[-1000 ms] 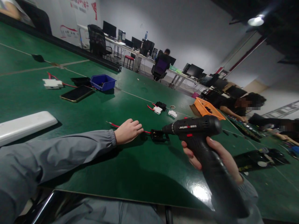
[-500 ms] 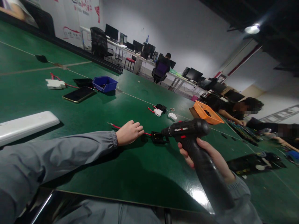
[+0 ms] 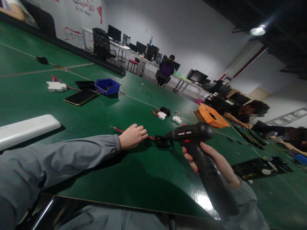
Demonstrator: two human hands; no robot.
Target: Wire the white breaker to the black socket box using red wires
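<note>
Drill (image 3: 192, 132) shifted slightly L | R hand (image 3: 222, 164): grip round drill | L hand (image 3: 133, 136): grip on wire (image 3: 117, 129) | prog: wire meets block (image 3: 163, 142), drill up to it; rem: can't tell

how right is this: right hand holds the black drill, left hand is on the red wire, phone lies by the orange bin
Not the orange bin: the head view shows the phone by the blue bin. The right hand holds the black drill; the left hand is on the red wire.
</note>
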